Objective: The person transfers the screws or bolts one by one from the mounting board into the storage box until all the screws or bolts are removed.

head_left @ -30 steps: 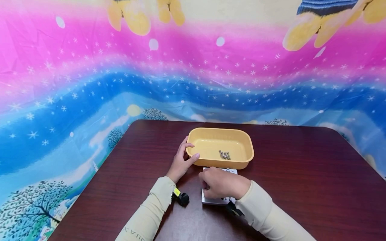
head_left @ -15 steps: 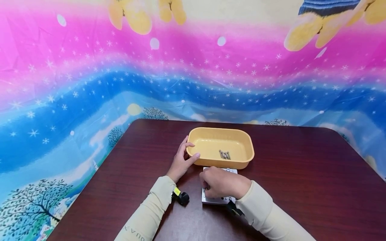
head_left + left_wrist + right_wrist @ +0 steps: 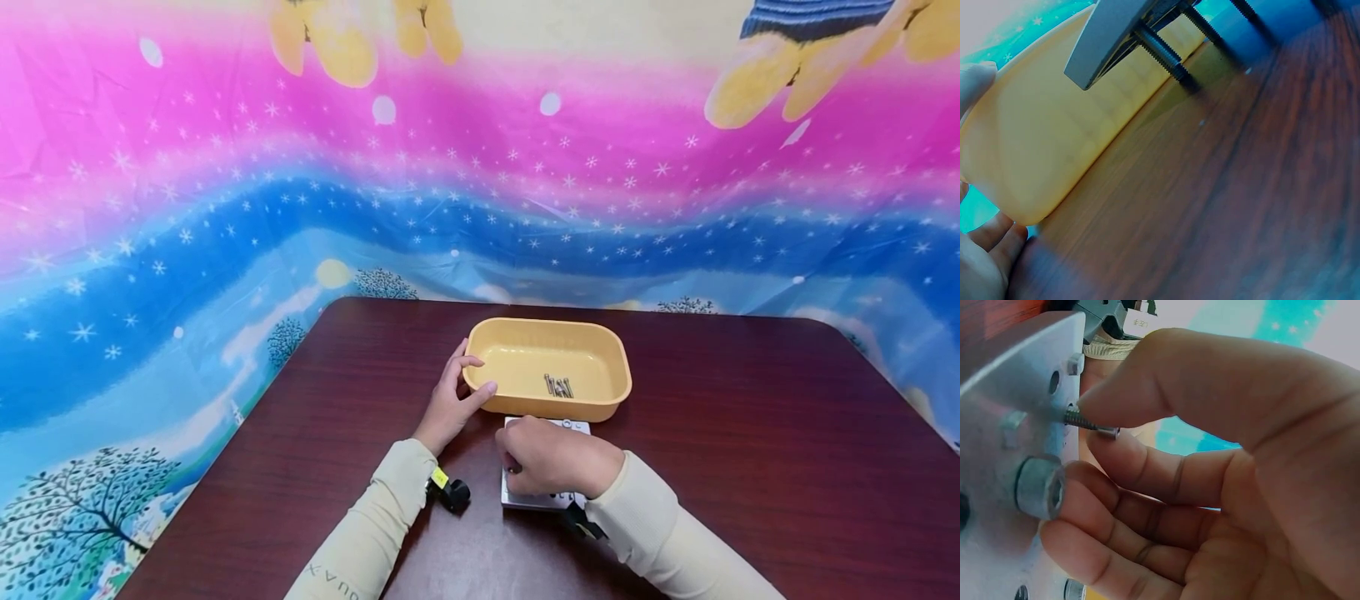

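My left hand [image 3: 450,400] holds the left end of a yellow plastic tub [image 3: 615,371], thumb and a finger over its rim. Several small screws [image 3: 558,387] lie inside the tub. In front of it sits a silver metal plate [image 3: 525,502], partly hidden under my right hand [image 3: 562,457]. The right wrist view shows my thumb and index finger pinching a thin screw [image 3: 1079,419], its threaded end at a hole in the plate. A large hex socket bolt [image 3: 1041,486] stands in the plate close to my other fingers.
Threaded bolt ends [image 3: 1161,51] stick out below the raised plate in the left wrist view. The dark red wooden table [image 3: 750,450] reaches to a printed snowflake cloth [image 3: 480,200] behind. Black wrist cameras [image 3: 453,496] hang near the tabletop.
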A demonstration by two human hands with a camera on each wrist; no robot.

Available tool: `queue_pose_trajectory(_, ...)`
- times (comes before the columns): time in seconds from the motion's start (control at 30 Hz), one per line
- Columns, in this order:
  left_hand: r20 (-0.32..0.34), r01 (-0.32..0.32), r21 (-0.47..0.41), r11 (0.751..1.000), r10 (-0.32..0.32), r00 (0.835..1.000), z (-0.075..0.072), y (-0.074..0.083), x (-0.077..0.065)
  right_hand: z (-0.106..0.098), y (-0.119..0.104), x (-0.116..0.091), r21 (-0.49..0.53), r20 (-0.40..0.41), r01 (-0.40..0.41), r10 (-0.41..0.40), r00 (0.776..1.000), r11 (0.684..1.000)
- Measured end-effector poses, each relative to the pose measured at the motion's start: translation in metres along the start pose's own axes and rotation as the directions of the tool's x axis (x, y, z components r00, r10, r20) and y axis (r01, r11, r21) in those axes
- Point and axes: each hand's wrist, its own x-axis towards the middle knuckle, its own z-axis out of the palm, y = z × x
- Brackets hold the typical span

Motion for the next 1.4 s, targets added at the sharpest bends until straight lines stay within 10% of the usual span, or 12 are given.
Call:
queue_pose_trajectory(0.97,0.002,-0.016,0.007,1.000,0.016,1.000,-0.002,-0.001,-0.001,-0.025,0.003,-0.016,-0.007,-0.193,0.052,-0.053,0.980,0.999)
queue_pose_trajectory(1.4,0.000,-0.008,0.030,1.000,0.008,1.000,-0.001,0.000,-0.001,-0.056,0.056,-0.035,0.154,-0.433,0.013,0.056,0.900,0.988)
